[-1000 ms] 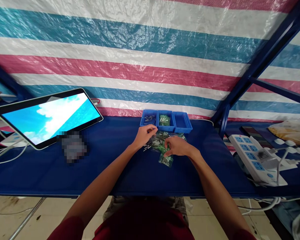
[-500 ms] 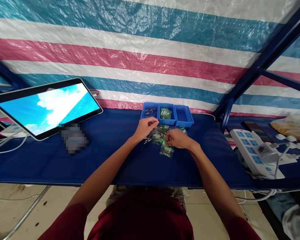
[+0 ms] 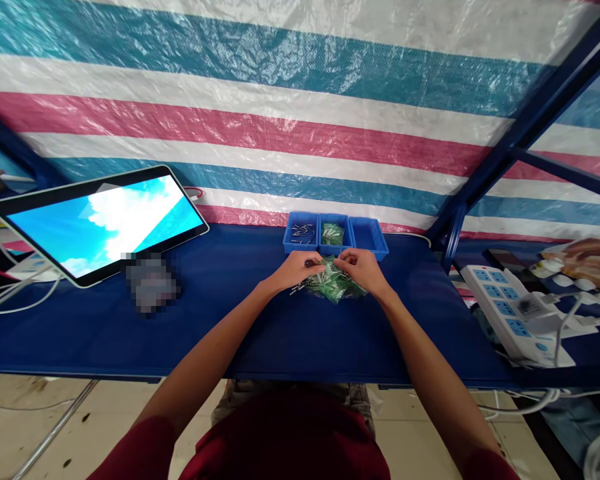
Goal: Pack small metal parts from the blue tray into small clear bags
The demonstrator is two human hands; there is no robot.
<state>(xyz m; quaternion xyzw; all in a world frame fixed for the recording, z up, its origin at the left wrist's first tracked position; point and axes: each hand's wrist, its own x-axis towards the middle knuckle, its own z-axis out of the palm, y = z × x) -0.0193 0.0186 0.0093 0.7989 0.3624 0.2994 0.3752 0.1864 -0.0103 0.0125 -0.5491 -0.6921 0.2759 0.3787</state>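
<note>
Small clear bags with green print and metal pins inside lie in a pile on the blue table in front of the bins. Over the pile, my left hand is closed, thumb and fingers pinching the left edge of a small plastic bag. My right hand pinches the same bag from the right, its fingertips close to the left ones. Loose metal pins stick out beside the pile on the left. Part of the bag is hidden by my fingers.
Behind my hands stand three blue bins: the left bin has loose pins, the middle bin has bags, and the right bin shows a bare floor. A monitor stands left; a power strip lies right, near another person's blurred hand.
My right hand has moved up and inward from the front of the pile, bringing a bag to my left hand. Another person's hand has appeared at the far right.
</note>
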